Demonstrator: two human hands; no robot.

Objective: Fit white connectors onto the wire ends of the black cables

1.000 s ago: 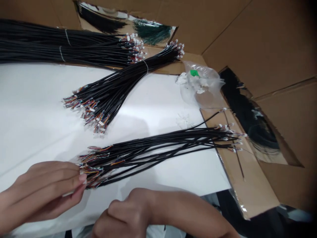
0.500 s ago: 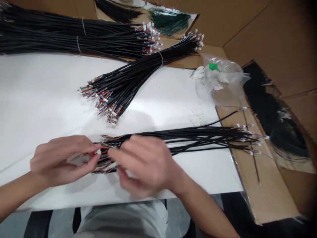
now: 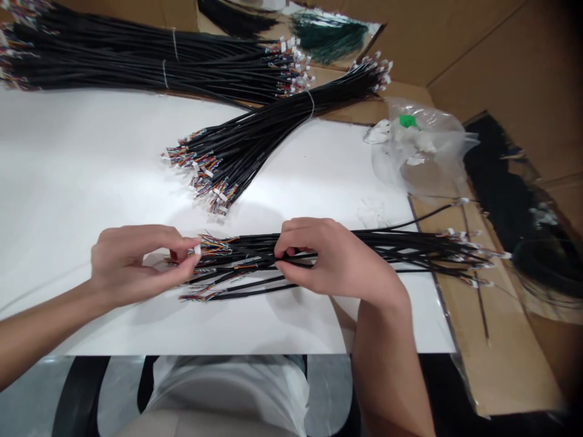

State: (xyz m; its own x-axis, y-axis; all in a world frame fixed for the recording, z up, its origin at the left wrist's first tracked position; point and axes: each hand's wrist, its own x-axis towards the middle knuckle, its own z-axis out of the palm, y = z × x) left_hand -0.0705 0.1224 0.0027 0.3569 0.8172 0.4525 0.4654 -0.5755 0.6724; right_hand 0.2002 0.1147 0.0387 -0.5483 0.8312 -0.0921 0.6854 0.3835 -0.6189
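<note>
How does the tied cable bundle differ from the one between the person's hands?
The tied bundle slants, untouched, with a white tie; the hand-held bundle lies level, no tie showing, under the left hand and right hand. Both are black cables ending in coloured wires.

Tiny white plastic connector ends [image 3: 197, 249] at the left hand's [image 3: 136, 261] fingertips are too small to tell apart; the right hand [image 3: 337, 261] hides part of the long black cable bundle [image 3: 255, 262].
</note>
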